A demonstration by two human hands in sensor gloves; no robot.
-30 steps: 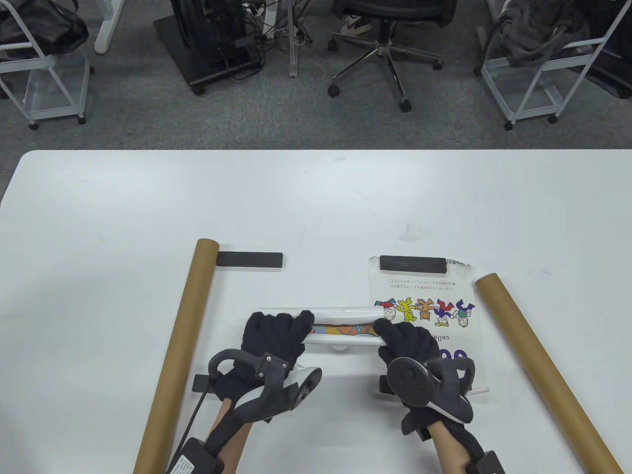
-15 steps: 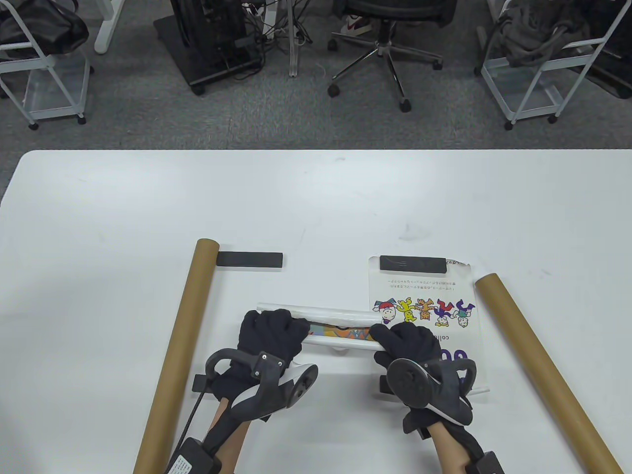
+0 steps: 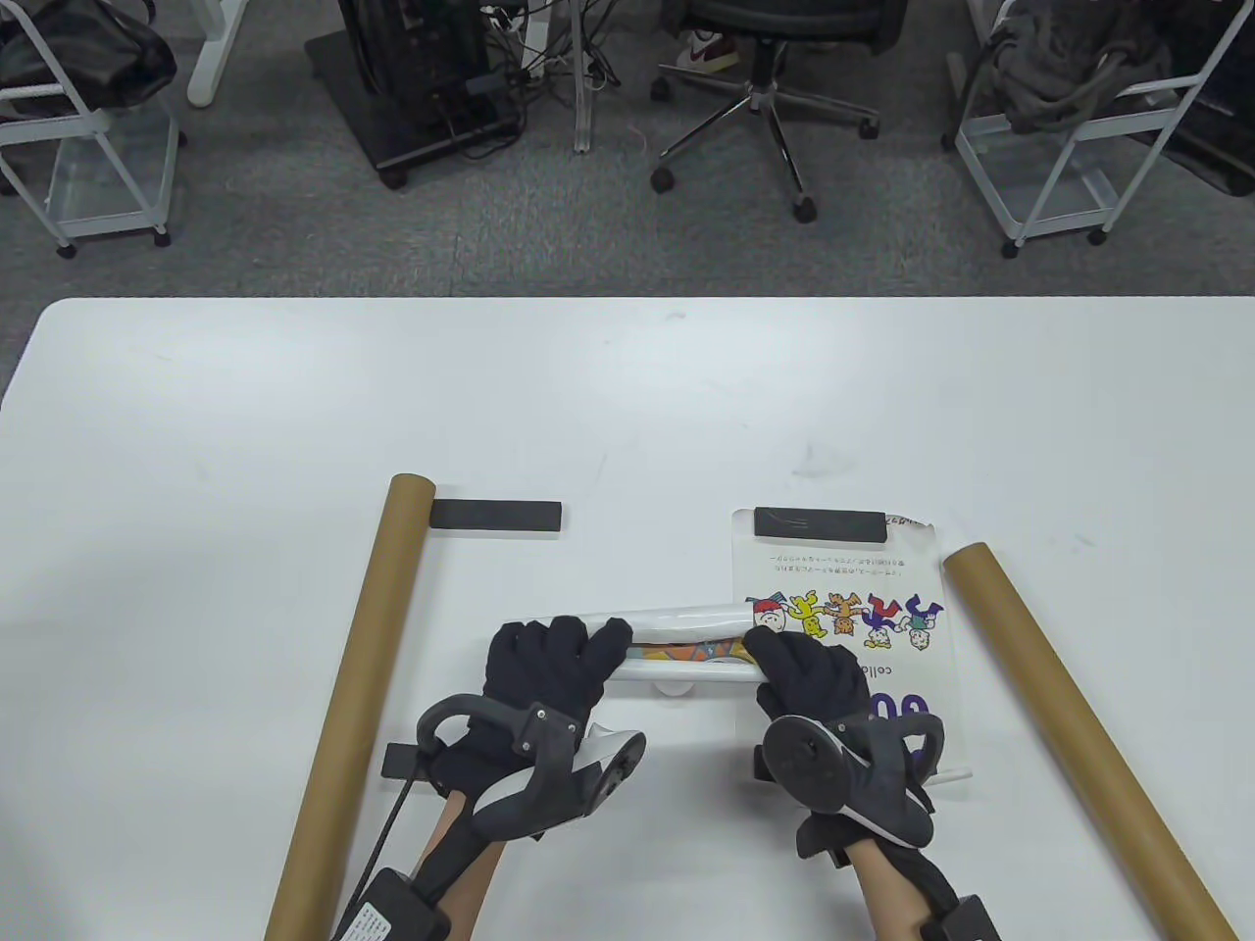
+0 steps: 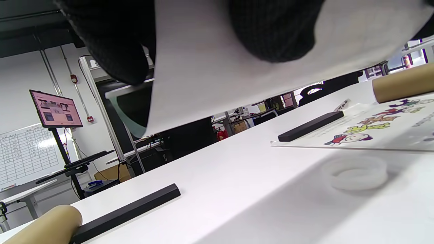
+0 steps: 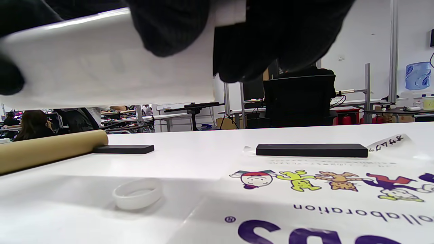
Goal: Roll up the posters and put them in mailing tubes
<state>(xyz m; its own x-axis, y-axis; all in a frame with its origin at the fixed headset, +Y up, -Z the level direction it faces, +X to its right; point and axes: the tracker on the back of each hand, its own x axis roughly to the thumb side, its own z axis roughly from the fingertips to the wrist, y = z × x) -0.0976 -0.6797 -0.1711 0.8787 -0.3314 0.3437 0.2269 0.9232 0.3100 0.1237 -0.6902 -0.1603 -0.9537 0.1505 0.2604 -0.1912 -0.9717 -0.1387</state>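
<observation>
At the lower left of the table view a brown mailing tube [image 3: 353, 701] lies on the white table [image 3: 627, 412], slanting up toward a black bar weight [image 3: 496, 516] that sits just beside its far end. Right of it, in the lower middle of the frame, the left hand [image 3: 544, 667] is clenched around the left end of a half-rolled poster [image 3: 681, 642], and the left wrist view shows that hand's fingers [image 4: 271, 30] pressed onto the white paper, which is lifted off the table. The roll is loose: a strip of coloured print shows through a gap between its layers. Beneath it a small white ring [image 5: 137, 193] lies on the table. The right hand [image 3: 809, 676] grasps the roll's right end, fingers curled over it. Under and right of that hand a second poster [image 3: 853, 588] lies flat, printed with cartoon figures and pinned at its far edge by another black bar weight [image 3: 819, 522]. At the lower right a second mailing tube [image 3: 1079, 725] slants away. The main risk appears to be the roll springing open or telescoping if either grip eases, since nothing binds it yet. Uneven tightening between the two ends could leave a cone too wide for a tube mouth, and squeezing hard may crease the paper. The right hand could also drag the flat poster.
</observation>
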